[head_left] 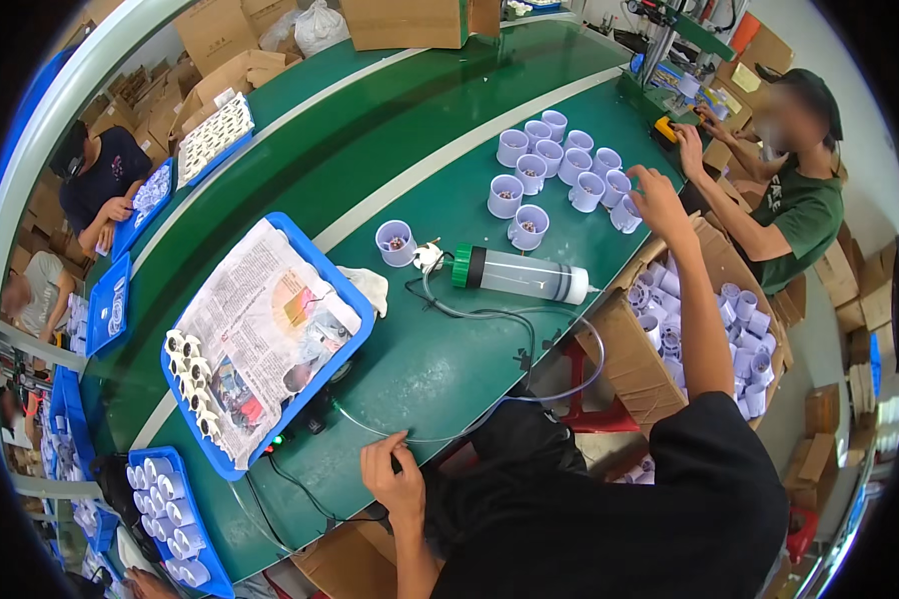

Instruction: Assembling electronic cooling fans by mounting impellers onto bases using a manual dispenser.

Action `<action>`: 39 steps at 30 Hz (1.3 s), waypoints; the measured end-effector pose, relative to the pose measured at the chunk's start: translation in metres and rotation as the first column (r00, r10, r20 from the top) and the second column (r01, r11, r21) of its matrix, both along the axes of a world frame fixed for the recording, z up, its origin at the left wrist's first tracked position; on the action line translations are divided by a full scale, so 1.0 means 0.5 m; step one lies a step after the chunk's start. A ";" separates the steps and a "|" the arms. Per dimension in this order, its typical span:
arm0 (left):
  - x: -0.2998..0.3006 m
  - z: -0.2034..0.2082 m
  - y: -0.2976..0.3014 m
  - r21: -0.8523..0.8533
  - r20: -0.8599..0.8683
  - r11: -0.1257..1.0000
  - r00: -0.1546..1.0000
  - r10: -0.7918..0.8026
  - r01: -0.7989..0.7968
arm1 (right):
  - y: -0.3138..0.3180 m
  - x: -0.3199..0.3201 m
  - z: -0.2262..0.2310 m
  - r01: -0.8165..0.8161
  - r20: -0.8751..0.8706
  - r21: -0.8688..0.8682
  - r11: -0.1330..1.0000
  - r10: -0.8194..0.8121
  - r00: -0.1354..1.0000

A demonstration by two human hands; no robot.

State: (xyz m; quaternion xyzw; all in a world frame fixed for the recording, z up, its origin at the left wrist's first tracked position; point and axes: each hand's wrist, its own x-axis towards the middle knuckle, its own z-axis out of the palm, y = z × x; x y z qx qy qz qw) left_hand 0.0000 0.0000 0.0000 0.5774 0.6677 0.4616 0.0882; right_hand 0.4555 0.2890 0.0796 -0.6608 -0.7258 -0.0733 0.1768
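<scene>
At the far right of the bench, my right hand reaches over a group of pale lilac plastic cups, its fingers stretched and apart. Nearest to it is a cup by the bench edge; contact is unclear. Small bits lie inside several cups. My left hand is at the near edge with its fingers curled, fingertips beside a thin clear tube; anything inside them is hidden. A clear syringe barrel with a green cap lies between my hands. A single cup and a small white fitting are left of it.
A newspaper-lined blue tray holds white parts. Another blue tray carries lilac cups. Right of the bench stands a cardboard box of lilac cups. A co-worker works beyond it; others sit at left. Cables cross the near edge.
</scene>
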 end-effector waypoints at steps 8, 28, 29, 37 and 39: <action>0.004 -0.006 0.008 0.037 -0.107 0.996 0.991 0.082 -0.079 | 0.020 -0.054 -0.063 -0.018 -0.223 -0.071 0.997 0.002 0.975; -0.001 -0.005 0.016 0.078 -0.160 0.994 0.983 0.092 -0.081 | 0.127 -0.098 -0.063 0.125 -0.122 -0.139 0.982 -0.142 0.982; -0.001 -0.004 0.018 0.096 -0.160 0.992 0.983 0.093 -0.078 | 0.140 -0.094 -0.058 0.144 -0.049 -0.195 0.970 -0.157 0.986; -0.005 -0.001 -0.010 0.103 -0.179 0.988 0.975 0.131 -0.114 | 0.085 -0.082 -0.109 -0.030 -0.097 -0.047 0.998 0.026 0.995; -0.007 0.001 -0.022 0.099 -0.173 0.988 0.976 0.135 -0.119 | 0.035 -0.119 -0.073 0.022 -0.182 -0.109 0.994 -0.042 0.982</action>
